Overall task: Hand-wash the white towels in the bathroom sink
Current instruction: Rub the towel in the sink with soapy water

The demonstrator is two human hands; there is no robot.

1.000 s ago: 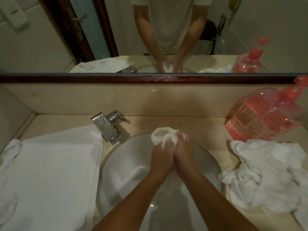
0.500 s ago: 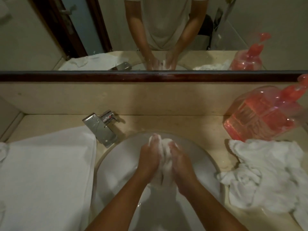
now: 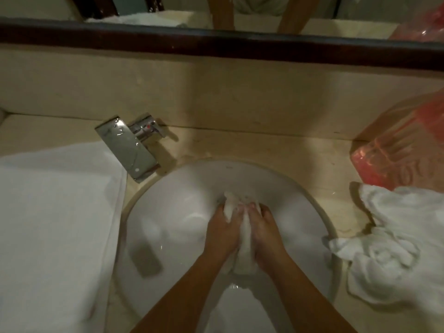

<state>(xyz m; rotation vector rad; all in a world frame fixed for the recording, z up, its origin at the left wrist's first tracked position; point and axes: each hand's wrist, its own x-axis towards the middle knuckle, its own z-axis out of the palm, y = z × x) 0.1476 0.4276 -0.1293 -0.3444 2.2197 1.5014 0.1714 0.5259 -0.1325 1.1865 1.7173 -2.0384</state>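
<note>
Item: white towel (image 3: 242, 246), mid-scrub, low in the sink (image 3: 182, 188).
My left hand (image 3: 223, 234) and right hand (image 3: 264, 236) both clench it, knuckles together. A second ago the bundle was up near the far rim, so I judge the scrubbing unfinished. Beige counter (image 3: 240, 140): faucet (image 3: 129, 147) at 10 o'clock, flat towel (image 3: 55, 224) at 9, crumpled towel (image 3: 389, 248) at 3, pink bottle (image 3: 396, 152) at 2, mirror frame (image 3: 216, 46) at 12.

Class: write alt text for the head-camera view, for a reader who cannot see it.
A left hand and right hand squeeze a small white towel together in a white sink. A chrome tap stands back left; a flat towel lies on the counter left, a crumpled towel and pink bottle right.
</note>
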